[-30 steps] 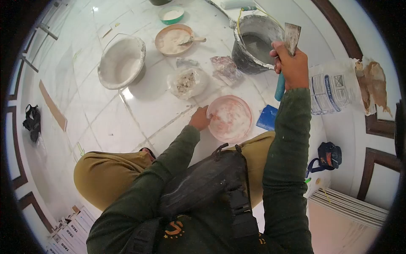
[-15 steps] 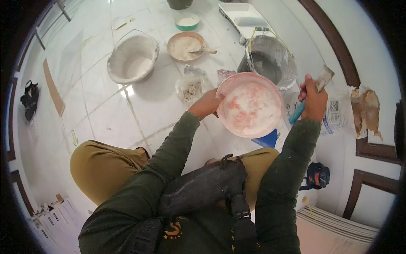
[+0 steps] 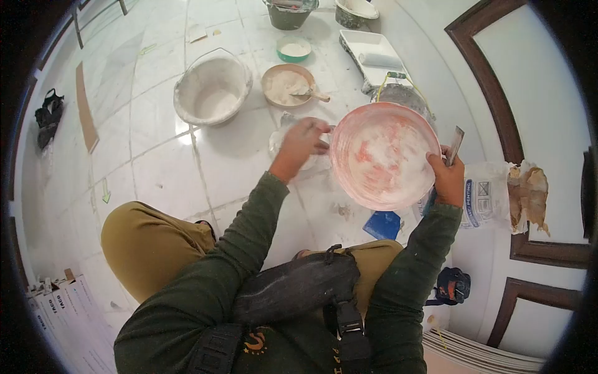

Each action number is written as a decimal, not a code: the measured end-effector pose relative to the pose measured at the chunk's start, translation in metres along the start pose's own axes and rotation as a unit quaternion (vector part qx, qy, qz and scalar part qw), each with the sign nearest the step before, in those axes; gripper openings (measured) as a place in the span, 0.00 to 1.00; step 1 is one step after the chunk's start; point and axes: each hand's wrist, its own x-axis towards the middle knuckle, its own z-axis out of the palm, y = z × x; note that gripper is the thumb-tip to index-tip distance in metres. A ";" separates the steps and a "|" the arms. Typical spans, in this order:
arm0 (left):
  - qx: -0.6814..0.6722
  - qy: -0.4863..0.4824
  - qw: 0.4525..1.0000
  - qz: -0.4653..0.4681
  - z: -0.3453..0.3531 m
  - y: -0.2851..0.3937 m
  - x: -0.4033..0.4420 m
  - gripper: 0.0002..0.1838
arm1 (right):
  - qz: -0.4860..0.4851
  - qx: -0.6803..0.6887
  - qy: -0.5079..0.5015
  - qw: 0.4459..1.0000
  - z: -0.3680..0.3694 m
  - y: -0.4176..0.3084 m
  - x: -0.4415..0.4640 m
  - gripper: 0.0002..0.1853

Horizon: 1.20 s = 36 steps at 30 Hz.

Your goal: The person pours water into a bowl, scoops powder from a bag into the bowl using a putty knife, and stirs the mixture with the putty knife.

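Observation:
A round pink bowl (image 3: 385, 156) with white residue inside is held up, its inside facing me. My right hand (image 3: 447, 176) grips the bowl's right rim and also holds a putty knife (image 3: 456, 144), its blade pointing up. My left hand (image 3: 303, 144) is off the bowl's left rim, fingers apart and slightly blurred, with nothing seen in it. Behind it a clear plastic bag (image 3: 276, 142) is partly hidden. The bowl covers part of a dark bucket (image 3: 402, 95). Below the bowl a blue flat scraper (image 3: 382, 225) lies on the floor.
A whitish bucket (image 3: 213, 90) stands at the left of a tan bowl (image 3: 288, 84) with powder and a scoop. Beyond are a green bowl (image 3: 293, 49), a paint tray (image 3: 374, 57) and a dark green bucket (image 3: 290, 15). A printed sack (image 3: 489, 194) lies at right.
The pink bowl has gone from the floor up into the air and to the right. My right hand has taken hold of its rim, and my left hand has let go.

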 end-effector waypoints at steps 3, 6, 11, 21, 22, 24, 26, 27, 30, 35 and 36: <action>0.073 0.092 0.993 -0.002 -0.026 -0.001 0.009 0.20 | 0.050 0.027 0.028 0.998 -0.003 0.006 0.001 0.22; 0.076 0.093 0.991 -0.052 -0.034 -0.002 0.011 0.19 | 0.032 0.110 0.007 0.993 0.005 0.012 0.002 0.22; 0.094 0.094 0.991 -0.015 -0.034 -0.009 0.013 0.19 | 0.057 0.176 0.031 0.982 0.018 -0.009 -0.004 0.28; 0.311 0.115 0.936 0.119 -0.049 0.076 0.046 0.19 | 0.041 0.134 0.005 0.990 0.022 -0.035 -0.010 0.25; 0.327 0.107 0.921 0.181 -0.049 0.090 0.050 0.19 | 0.034 0.149 -0.002 0.988 0.023 -0.035 -0.011 0.24; 0.339 0.126 0.876 0.319 -0.044 0.108 0.062 0.19 | 0.016 0.178 -0.018 0.984 0.026 -0.035 -0.009 0.22; 0.355 0.142 0.834 0.398 -0.033 0.121 0.073 0.17 | 0.006 0.173 -0.008 0.985 0.027 -0.028 -0.005 0.21; 0.376 0.133 0.824 0.403 -0.031 0.130 0.077 0.16 | 0.001 0.170 -0.003 0.985 0.027 -0.026 -0.004 0.20; 0.519 0.035 0.809 0.275 -0.023 0.166 0.074 0.13 | -0.025 0.153 0.014 0.988 0.031 -0.029 -0.004 0.17; 0.657 -0.181 0.474 0.558 0.023 0.170 0.061 0.18 | -0.032 0.135 0.020 0.990 0.037 -0.032 -0.001 0.15; 0.694 -0.184 0.419 0.556 0.031 0.155 0.056 0.20 | -0.029 0.149 0.016 0.988 0.040 -0.036 -0.002 0.16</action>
